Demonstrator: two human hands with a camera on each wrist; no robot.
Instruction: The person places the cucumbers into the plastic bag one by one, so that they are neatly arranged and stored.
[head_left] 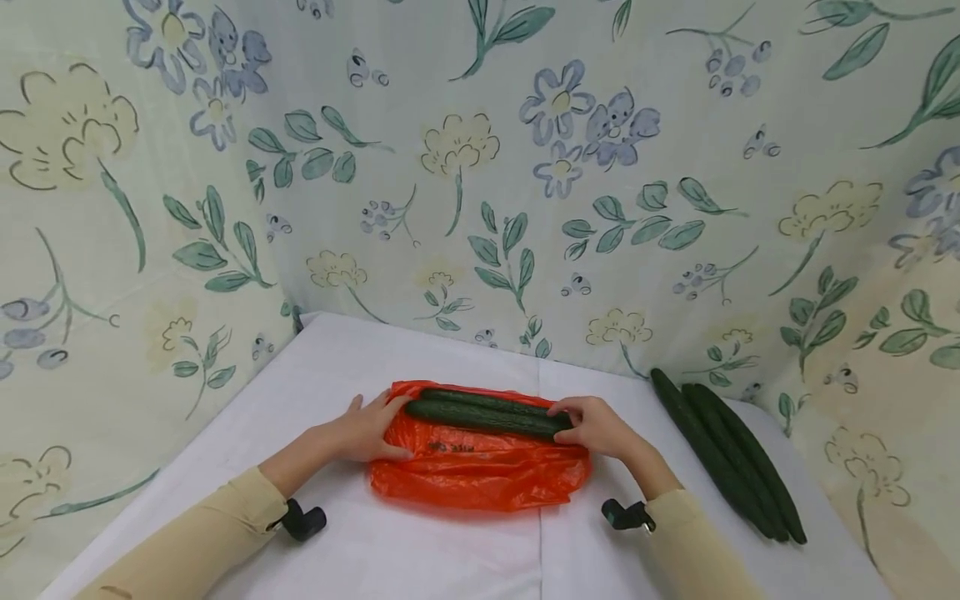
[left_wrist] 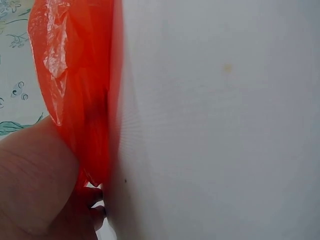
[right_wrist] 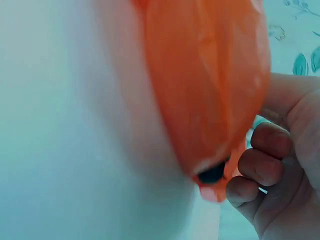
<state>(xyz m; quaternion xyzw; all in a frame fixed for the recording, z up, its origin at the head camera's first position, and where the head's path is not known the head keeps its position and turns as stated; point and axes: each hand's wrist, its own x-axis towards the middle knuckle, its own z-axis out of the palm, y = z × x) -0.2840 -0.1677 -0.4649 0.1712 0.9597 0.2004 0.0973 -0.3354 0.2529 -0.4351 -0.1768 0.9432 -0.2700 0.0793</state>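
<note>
Two dark green cucumbers (head_left: 487, 417) lie side by side on an orange-red plastic bag (head_left: 480, 479), which is crumpled along its near side and bears some dark print. My right hand (head_left: 600, 427) grips the cucumbers at their right end, thumb on the near side and fingers on the far side. In the right wrist view, curled fingers (right_wrist: 262, 165) show beside the bag, and a dark tip pokes from under it. At the bag's left end my left hand (head_left: 367, 429) rests with thumb and fingers spread, touching the plastic near the cucumbers' left tips.
Several more cucumbers (head_left: 731, 458) lie together, slanted, at the right side of the white-covered table (head_left: 420, 550). Behind the table hangs a flowered curtain (head_left: 420, 192), which also runs along both sides. A black wrist device (head_left: 303, 521) is strapped under the left sleeve.
</note>
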